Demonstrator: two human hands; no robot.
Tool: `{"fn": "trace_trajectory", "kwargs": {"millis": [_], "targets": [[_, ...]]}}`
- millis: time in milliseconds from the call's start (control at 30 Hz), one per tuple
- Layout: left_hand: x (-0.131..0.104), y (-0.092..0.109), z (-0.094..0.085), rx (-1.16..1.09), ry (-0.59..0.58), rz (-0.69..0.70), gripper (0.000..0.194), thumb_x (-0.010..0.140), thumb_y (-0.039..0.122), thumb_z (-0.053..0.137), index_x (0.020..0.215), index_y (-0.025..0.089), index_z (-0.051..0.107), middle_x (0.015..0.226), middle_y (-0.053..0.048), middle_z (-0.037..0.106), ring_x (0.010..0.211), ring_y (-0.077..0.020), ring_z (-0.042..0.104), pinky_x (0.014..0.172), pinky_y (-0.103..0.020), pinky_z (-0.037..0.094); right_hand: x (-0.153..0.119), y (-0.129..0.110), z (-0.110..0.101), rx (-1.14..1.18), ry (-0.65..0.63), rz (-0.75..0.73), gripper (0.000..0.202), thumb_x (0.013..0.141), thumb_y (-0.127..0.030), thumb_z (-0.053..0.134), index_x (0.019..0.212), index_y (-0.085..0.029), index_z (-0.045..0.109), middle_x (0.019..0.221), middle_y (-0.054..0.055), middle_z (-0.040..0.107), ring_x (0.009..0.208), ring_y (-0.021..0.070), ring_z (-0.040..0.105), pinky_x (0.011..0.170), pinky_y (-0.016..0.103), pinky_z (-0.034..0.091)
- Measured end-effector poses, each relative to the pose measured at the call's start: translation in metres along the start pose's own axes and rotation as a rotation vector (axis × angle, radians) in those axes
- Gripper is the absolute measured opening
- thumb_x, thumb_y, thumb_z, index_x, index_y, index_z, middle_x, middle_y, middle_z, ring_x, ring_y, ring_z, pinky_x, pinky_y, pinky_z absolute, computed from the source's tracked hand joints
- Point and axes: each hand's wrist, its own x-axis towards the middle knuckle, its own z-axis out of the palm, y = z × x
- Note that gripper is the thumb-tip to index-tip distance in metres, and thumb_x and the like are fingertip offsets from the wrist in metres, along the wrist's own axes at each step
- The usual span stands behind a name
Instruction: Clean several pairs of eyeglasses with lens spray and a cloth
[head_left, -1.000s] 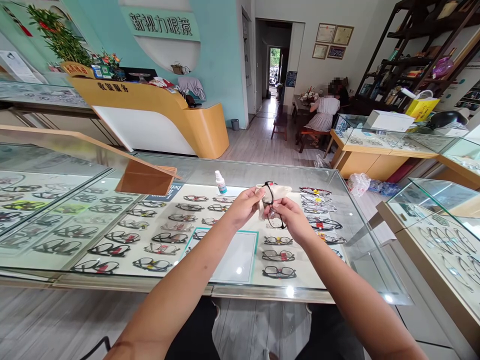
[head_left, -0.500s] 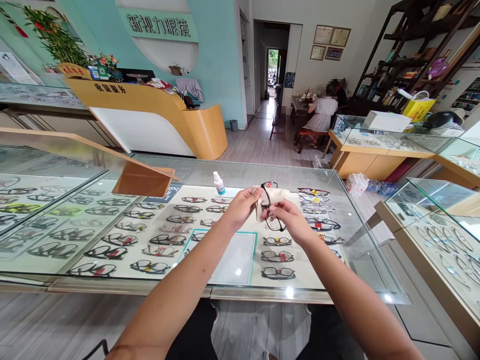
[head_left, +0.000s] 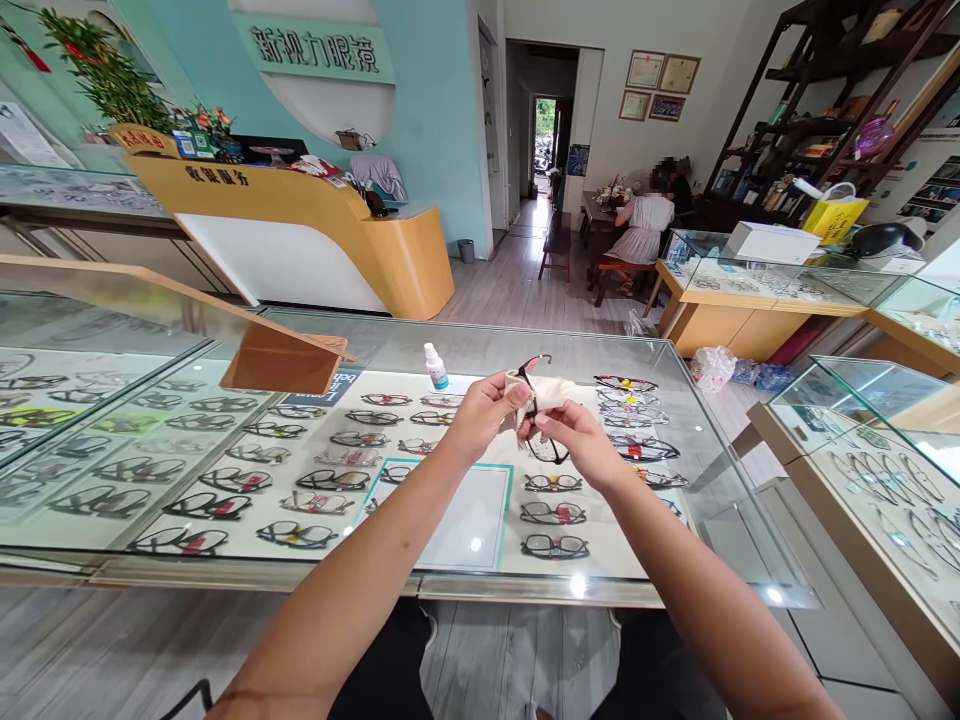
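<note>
Above the glass display counter (head_left: 471, 590), my two hands hold a pair of dark-framed eyeglasses (head_left: 556, 455) with a cream cloth (head_left: 564, 390) wrapped partly round it. My left hand (head_left: 484, 415) is closed, its thumb pressing the cloth against the upper part of the frame. Closed on the lower part of the frame is my right hand (head_left: 576, 435), with cloth under its fingers. One temple of the glasses sticks up past the cloth; a lens hangs below. Fingers and cloth hide the middle of the frame. A white spray bottle (head_left: 436, 368) stands on the glass beyond my left hand.
Rows of eyeglasses (head_left: 553, 513) lie under the counter glass. A wooden-edged panel (head_left: 285, 365) rises at the left. Another glass case (head_left: 885, 480) stands close on the right. Farther back are a yellow-and-white reception desk (head_left: 416, 265) and a seated person (head_left: 645, 225).
The glasses have turned slightly in my hands, so the raised temple points differently and less of the lower lens shows. My left thumb has shifted on the cloth. The bottle stays put.
</note>
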Motion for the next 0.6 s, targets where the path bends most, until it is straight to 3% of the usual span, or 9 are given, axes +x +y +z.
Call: {"fn": "trace_trajectory", "kwargs": {"millis": [200, 367, 467, 600], "targets": [[0.001, 0.003, -0.003, -0.026, -0.034, -0.038, 0.055, 0.087, 0.069, 0.08, 0.082, 0.016, 0.064, 0.058, -0.003, 0.067, 0.047, -0.0162, 0.063, 0.048, -0.026, 0.051, 0.0, -0.005, -0.004, -0.011, 0.016, 0.005, 0.034, 0.089, -0.054, 0.081, 0.091, -0.023, 0.069, 0.088, 0.005, 0.078, 0.088, 0.0222, 0.067, 0.083, 0.037, 0.048], [0.002, 0.008, -0.004, -0.074, -0.146, -0.055, 0.048, 0.081, 0.052, 0.093, 0.095, 0.015, 0.067, 0.07, -0.004, 0.072, 0.061, -0.0178, 0.07, 0.063, -0.029, 0.059, 0.002, -0.004, -0.013, 0.095, 0.021, 0.035, 0.031, 0.09, -0.051, 0.081, 0.091, -0.023, 0.067, 0.088, 0.003, 0.078, 0.084, 0.0199, 0.065, 0.083, 0.035, 0.046], [0.0, 0.005, -0.001, -0.02, -0.092, -0.029, 0.051, 0.074, 0.046, 0.099, 0.098, 0.016, 0.066, 0.068, 0.0, 0.071, 0.052, -0.0138, 0.065, 0.056, -0.026, 0.056, 0.002, -0.001, -0.009, 0.083, -0.015, 0.057, 0.032, 0.089, -0.051, 0.082, 0.093, -0.022, 0.069, 0.089, 0.005, 0.078, 0.087, 0.0204, 0.066, 0.081, 0.035, 0.045], [0.0, 0.0, 0.0, -0.011, -0.001, -0.022, 0.053, 0.084, 0.063, 0.086, 0.084, 0.018, 0.06, 0.058, 0.001, 0.066, 0.038, -0.0132, 0.057, 0.042, -0.025, 0.047, 0.0, 0.0, 0.0, 0.026, -0.053, 0.058, 0.035, 0.091, -0.054, 0.08, 0.097, -0.02, 0.072, 0.091, 0.007, 0.078, 0.091, 0.0218, 0.067, 0.082, 0.036, 0.046]]}}
